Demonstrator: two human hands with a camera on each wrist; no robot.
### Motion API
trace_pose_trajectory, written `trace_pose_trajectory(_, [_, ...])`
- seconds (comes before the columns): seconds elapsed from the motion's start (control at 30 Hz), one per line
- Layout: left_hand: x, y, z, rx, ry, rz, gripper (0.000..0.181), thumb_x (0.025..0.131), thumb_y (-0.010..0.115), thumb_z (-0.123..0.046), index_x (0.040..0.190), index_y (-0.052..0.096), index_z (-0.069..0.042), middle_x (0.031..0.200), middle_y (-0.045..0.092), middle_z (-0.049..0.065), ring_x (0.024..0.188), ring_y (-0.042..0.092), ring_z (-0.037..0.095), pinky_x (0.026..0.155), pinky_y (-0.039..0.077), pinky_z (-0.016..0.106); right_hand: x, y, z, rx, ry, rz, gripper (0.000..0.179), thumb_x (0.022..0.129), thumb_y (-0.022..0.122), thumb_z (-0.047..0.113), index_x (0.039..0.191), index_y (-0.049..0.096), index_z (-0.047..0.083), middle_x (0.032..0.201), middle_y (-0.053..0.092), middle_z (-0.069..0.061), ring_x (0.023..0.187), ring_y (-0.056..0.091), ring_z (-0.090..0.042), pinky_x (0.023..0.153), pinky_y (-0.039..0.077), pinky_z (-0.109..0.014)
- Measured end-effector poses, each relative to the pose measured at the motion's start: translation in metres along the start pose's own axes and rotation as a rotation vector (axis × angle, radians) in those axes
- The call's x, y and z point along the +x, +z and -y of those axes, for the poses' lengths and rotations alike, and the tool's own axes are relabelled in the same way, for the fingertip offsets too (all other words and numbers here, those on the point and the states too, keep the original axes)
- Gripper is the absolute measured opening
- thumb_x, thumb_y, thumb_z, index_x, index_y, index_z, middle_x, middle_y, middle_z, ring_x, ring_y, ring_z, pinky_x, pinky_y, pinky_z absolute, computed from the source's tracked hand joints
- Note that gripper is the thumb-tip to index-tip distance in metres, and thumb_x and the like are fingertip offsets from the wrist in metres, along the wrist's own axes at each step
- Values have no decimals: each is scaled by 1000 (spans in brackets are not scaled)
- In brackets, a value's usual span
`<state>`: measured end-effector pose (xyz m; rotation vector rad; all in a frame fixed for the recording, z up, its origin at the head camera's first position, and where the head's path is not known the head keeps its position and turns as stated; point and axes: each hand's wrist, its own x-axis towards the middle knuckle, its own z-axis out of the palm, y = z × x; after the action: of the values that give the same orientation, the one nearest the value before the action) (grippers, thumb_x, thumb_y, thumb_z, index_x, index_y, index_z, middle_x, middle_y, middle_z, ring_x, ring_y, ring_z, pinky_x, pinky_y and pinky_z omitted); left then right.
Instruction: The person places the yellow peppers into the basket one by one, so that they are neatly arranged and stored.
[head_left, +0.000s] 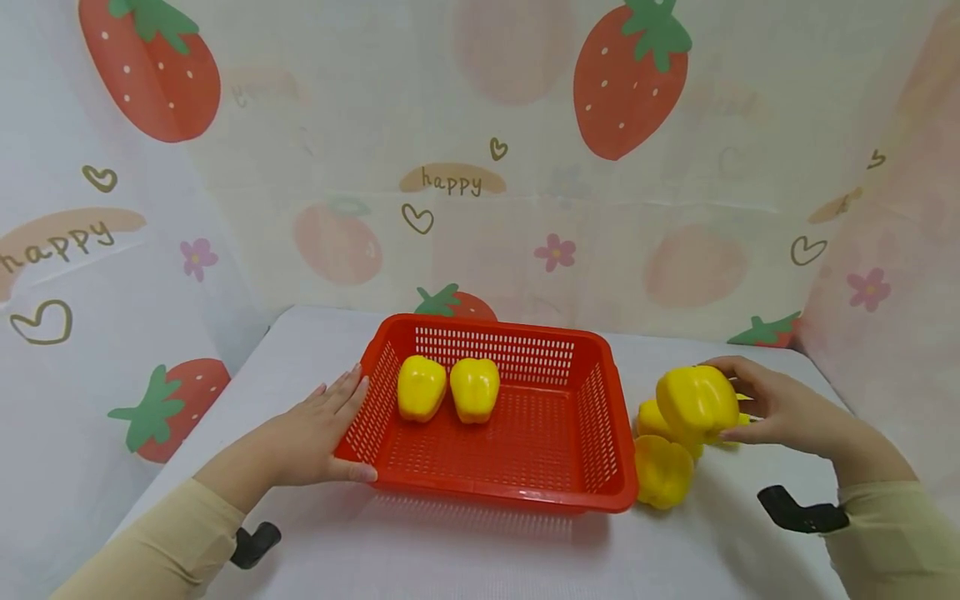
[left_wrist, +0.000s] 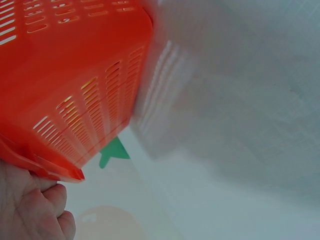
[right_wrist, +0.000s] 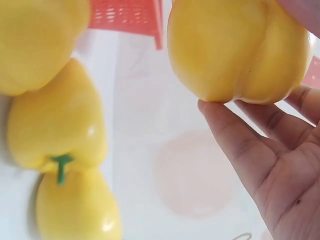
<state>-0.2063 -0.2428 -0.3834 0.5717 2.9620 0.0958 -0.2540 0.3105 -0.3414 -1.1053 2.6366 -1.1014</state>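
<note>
My right hand (head_left: 787, 408) grips a yellow bell pepper (head_left: 697, 403) between thumb and fingers, raised above other peppers to the right of the red basket. In the right wrist view the held pepper (right_wrist: 240, 50) is smooth and glossy, with fingertips against its underside. My left hand (head_left: 318, 437) rests on the left rim of the red plastic basket (head_left: 498, 498), fingers stretched along it and thumb at the front corner. Inside the basket, toward the left, two yellow bell peppers (head_left: 422, 388) stand side by side.
Right of the basket, several yellow bell peppers lie on the white table (head_left: 480, 558), one pepper (head_left: 663, 472) close against the basket's wall. In the right wrist view another pepper (right_wrist: 60, 120) shows a green stem. A strawberry-patterned curtain (head_left: 465, 108) stands behind and at both sides.
</note>
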Motion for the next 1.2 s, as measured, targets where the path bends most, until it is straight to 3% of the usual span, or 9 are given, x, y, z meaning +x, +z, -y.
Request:
trace_pose_trajectory(0.37, [0, 0, 1, 1, -3, 11, 124, 59, 46, -85, 146, 11, -4, 152, 7, 16, 138, 11, 33, 109, 15, 52, 34, -2, 14, 56, 17, 15, 67, 76, 74, 10, 131, 36, 8, 123, 46, -4, 110, 48, -5, 88, 44, -15])
trace_pose_trajectory(0.67, [-1, -2, -1, -1, -1, 7, 124, 59, 46, -85, 146, 11, -3, 152, 8, 16, 138, 12, 33, 109, 15, 51, 63, 4, 27, 97, 4, 38, 66, 76, 75, 11, 130, 38, 12, 122, 47, -3, 109, 48, -14, 91, 44, -19])
trace_pose_trajectory(1.2, [-3, -3, -2, 10, -7, 7, 123, 60, 48, -83, 146, 12, -2, 152, 9, 16, 138, 12, 33, 109, 16, 51, 110, 26, 36, 116, 47, 58, 70, 72, 79, 21, 130, 40, 17, 122, 48, 0, 112, 49, -20, 90, 47, -29])
